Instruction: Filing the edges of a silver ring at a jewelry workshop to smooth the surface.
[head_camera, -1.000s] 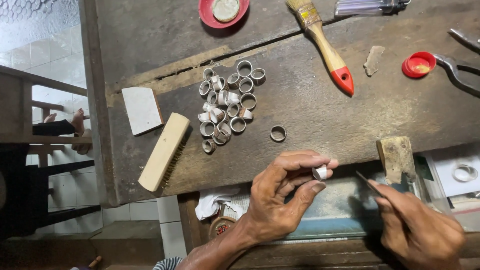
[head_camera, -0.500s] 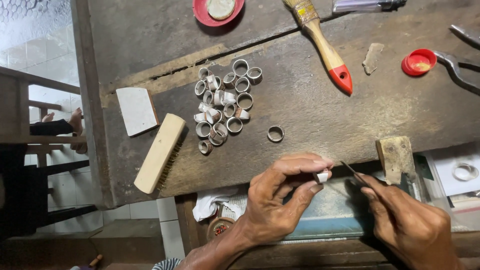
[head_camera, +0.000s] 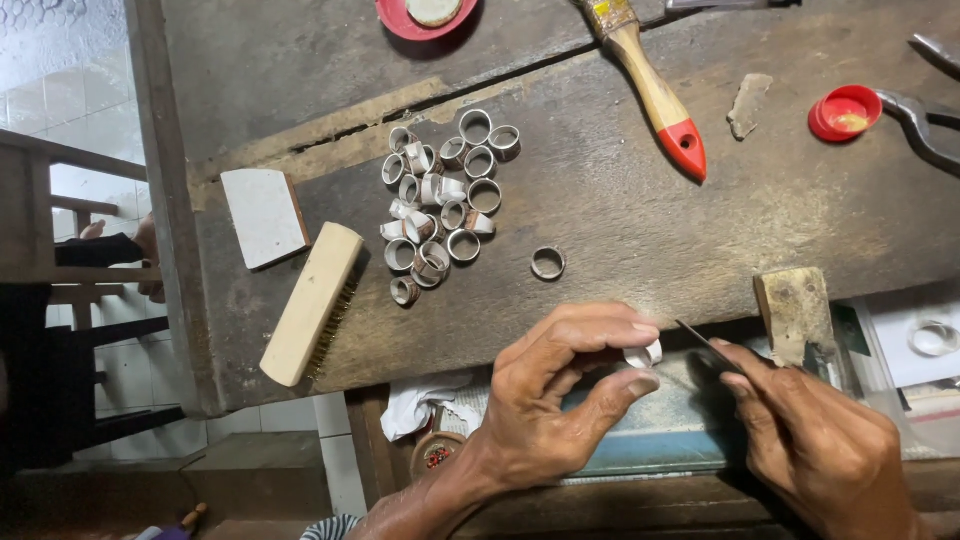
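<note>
My left hand (head_camera: 555, 400) pinches a small silver ring (head_camera: 643, 354) between thumb and fingertips, just below the front edge of the dark wooden workbench (head_camera: 620, 230). My right hand (head_camera: 820, 450) grips a thin dark file (head_camera: 708, 346), whose tip points at the ring, close to it; contact is hard to judge. A pile of several silver rings (head_camera: 440, 205) lies on the bench above my left hand. One ring (head_camera: 548, 263) lies apart to the right of the pile.
A wooden wire brush (head_camera: 312, 303) and a white block (head_camera: 264, 216) lie left of the pile. A red-tipped paintbrush (head_camera: 655, 98), red lid (head_camera: 845, 112), red dish (head_camera: 420, 15), pliers (head_camera: 925, 115) and a wooden bench peg (head_camera: 795, 315) are around. Another person's hand (head_camera: 140, 255) shows at far left.
My right hand has brought the file up and left, from clear of the ring to close against it. The left hand keeps hold of the ring in about the same place.
</note>
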